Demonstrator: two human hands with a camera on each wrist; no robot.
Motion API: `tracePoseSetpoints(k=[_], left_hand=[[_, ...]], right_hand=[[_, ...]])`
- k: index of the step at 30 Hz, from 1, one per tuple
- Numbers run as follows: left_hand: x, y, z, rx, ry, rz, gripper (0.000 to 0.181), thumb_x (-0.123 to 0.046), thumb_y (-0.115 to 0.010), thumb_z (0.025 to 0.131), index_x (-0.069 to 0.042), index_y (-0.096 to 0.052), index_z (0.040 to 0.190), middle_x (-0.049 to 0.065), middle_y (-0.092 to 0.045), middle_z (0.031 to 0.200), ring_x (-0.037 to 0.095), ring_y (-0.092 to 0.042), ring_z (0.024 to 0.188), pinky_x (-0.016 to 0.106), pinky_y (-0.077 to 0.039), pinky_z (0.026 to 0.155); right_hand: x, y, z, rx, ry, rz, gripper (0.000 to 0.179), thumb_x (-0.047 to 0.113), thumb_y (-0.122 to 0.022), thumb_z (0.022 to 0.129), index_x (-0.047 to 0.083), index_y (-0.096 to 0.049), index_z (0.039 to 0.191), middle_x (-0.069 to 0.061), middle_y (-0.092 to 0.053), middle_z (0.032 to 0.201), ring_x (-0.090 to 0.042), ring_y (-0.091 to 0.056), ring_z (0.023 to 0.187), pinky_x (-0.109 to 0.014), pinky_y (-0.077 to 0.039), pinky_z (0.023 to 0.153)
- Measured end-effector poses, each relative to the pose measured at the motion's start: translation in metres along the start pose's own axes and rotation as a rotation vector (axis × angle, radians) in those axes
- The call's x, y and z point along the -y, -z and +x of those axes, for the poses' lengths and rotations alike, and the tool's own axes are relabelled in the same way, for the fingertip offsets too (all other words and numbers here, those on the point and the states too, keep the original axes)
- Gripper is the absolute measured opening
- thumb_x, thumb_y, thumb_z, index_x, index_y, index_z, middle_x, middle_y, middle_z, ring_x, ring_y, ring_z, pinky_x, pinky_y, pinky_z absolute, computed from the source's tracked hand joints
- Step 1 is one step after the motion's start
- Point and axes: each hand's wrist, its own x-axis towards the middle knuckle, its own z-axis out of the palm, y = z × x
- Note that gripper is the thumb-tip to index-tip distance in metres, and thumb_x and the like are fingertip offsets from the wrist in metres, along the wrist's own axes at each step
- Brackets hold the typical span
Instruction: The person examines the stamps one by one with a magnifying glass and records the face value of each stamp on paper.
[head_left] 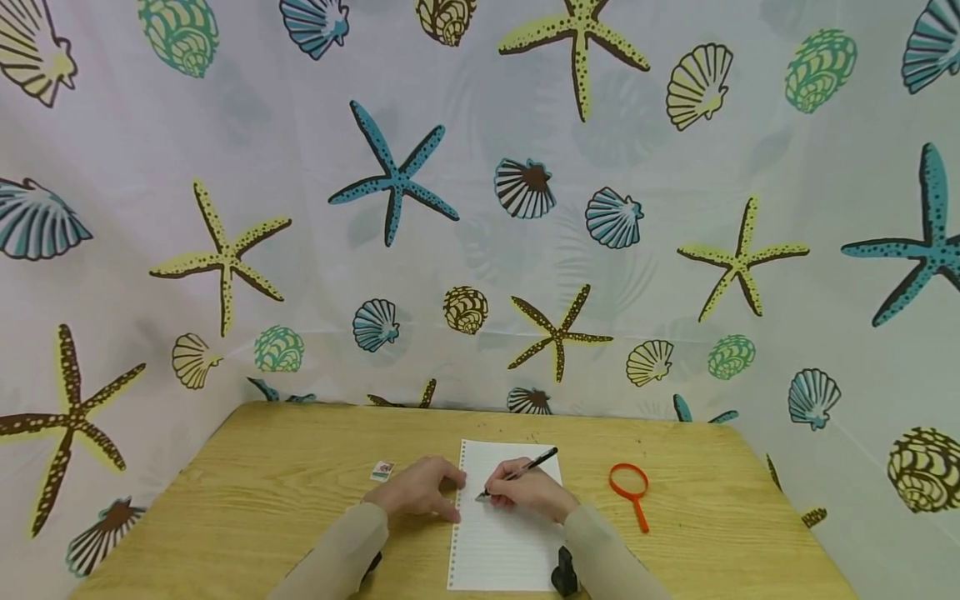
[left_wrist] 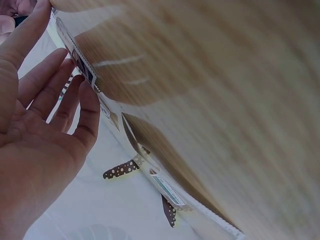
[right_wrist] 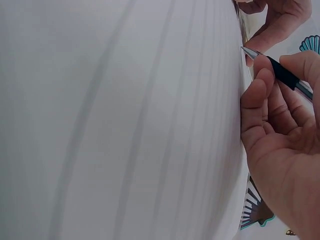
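A sheet of lined paper (head_left: 498,550) with punched holes along its left edge lies on the wooden table. My right hand (head_left: 528,490) rests on its upper half and pinches a black pen (head_left: 543,457), tilted with its tip down at the paper. The right wrist view shows the pen's silver tip (right_wrist: 250,52) right at the lined surface. My left hand (head_left: 420,487) lies at the sheet's left edge, fingers loosely bent, fingertips on the margin. Beside it is a small stamp-like picture (head_left: 382,472); another small picture (left_wrist: 82,62) shows by the left fingers in the left wrist view.
To the right of the paper lies a red magnifying glass (head_left: 630,481), its handle towards the front. A white curtain (head_left: 465,250) printed with starfish and shells hangs behind and at both sides of the wooden table (head_left: 285,483). Black devices sit at both wrists.
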Motion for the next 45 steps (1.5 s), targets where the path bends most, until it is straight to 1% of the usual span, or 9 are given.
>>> tracePoseSetpoints(k=[6, 15, 22, 25, 29, 33, 37, 40, 45], left_hand=[[-0.001, 0.000, 0.001, 0.010, 0.005, -0.011, 0.053, -0.023, -0.086, 0.075, -0.006, -0.069, 0.121, 0.008, -0.064, 0.130, 0.031, -0.053, 0.126, 0.051, -0.039, 0.108], [-0.002, 0.000, 0.002, 0.009, -0.003, -0.013, 0.052, -0.023, -0.086, 0.075, -0.006, -0.069, 0.121, 0.008, -0.064, 0.130, 0.031, -0.053, 0.127, 0.051, -0.039, 0.108], [-0.002, 0.000, 0.005, 0.011, -0.008, -0.001, 0.051, -0.022, -0.085, 0.075, -0.006, -0.069, 0.120, 0.008, -0.064, 0.130, 0.031, -0.053, 0.127, 0.051, -0.039, 0.108], [-0.002, 0.000, 0.005, 0.012, -0.005, -0.003, 0.051, -0.023, -0.085, 0.076, -0.006, -0.069, 0.121, 0.008, -0.064, 0.130, 0.030, -0.053, 0.127, 0.051, -0.039, 0.108], [-0.001, -0.001, 0.004, 0.013, 0.006, -0.014, 0.051, -0.024, -0.085, 0.076, -0.007, -0.069, 0.122, 0.006, -0.065, 0.130, 0.029, -0.054, 0.126, 0.050, -0.040, 0.108], [0.000, -0.002, 0.003, 0.014, 0.011, -0.015, 0.051, -0.024, -0.085, 0.076, -0.008, -0.070, 0.121, 0.006, -0.065, 0.130, 0.029, -0.054, 0.126, 0.050, -0.040, 0.107], [0.000, -0.001, 0.003, 0.012, -0.003, -0.007, 0.050, -0.024, -0.085, 0.075, -0.008, -0.070, 0.120, 0.006, -0.065, 0.129, 0.029, -0.054, 0.125, 0.051, -0.040, 0.107], [0.000, -0.001, 0.003, 0.008, -0.014, -0.012, 0.049, -0.022, -0.085, 0.075, -0.007, -0.070, 0.119, 0.007, -0.065, 0.128, 0.030, -0.055, 0.125, 0.050, -0.040, 0.107], [0.001, 0.000, 0.003, 0.002, 0.002, -0.031, 0.050, -0.022, -0.085, 0.075, -0.007, -0.070, 0.120, 0.007, -0.065, 0.129, 0.030, -0.054, 0.125, 0.050, -0.040, 0.107]], right_hand=[[-0.002, 0.001, 0.001, 0.000, -0.017, -0.002, 0.017, 0.019, -0.067, 0.092, 0.002, -0.070, 0.092, -0.002, -0.069, 0.077, -0.011, -0.059, 0.068, -0.025, -0.049, 0.064], [-0.003, 0.003, 0.001, 0.005, -0.007, -0.014, 0.016, 0.019, -0.066, 0.093, 0.003, -0.071, 0.092, -0.002, -0.070, 0.078, -0.011, -0.060, 0.067, -0.024, -0.049, 0.064], [-0.005, 0.007, 0.002, 0.014, 0.023, 0.008, 0.023, 0.021, -0.061, 0.096, -0.001, -0.069, 0.097, 0.000, -0.068, 0.079, -0.010, -0.060, 0.070, -0.024, -0.049, 0.064], [-0.005, 0.007, 0.001, 0.019, 0.025, 0.025, 0.023, 0.020, -0.060, 0.096, -0.002, -0.068, 0.099, -0.002, -0.068, 0.080, -0.010, -0.060, 0.071, -0.024, -0.050, 0.065], [-0.005, 0.008, -0.002, 0.029, 0.031, 0.041, 0.024, 0.020, -0.060, 0.097, -0.003, -0.066, 0.102, -0.004, -0.068, 0.083, -0.011, -0.060, 0.072, -0.025, -0.051, 0.066], [-0.007, 0.011, -0.006, 0.033, 0.043, 0.053, 0.024, 0.019, -0.059, 0.097, -0.003, -0.065, 0.106, -0.004, -0.068, 0.086, -0.011, -0.059, 0.072, -0.024, -0.051, 0.066], [-0.007, 0.016, -0.010, 0.023, 0.037, 0.075, 0.024, 0.018, -0.059, 0.098, -0.002, -0.063, 0.110, -0.005, -0.067, 0.088, -0.011, -0.059, 0.072, -0.024, -0.050, 0.065], [-0.006, 0.019, -0.014, 0.018, 0.028, 0.082, 0.027, 0.021, -0.060, 0.098, -0.002, -0.062, 0.113, -0.007, -0.069, 0.090, -0.011, -0.059, 0.073, -0.024, -0.050, 0.065], [-0.003, 0.022, -0.018, 0.014, 0.045, 0.060, 0.032, 0.029, -0.058, 0.099, 0.001, -0.062, 0.114, -0.007, -0.068, 0.090, -0.013, -0.059, 0.074, -0.026, -0.050, 0.065]])
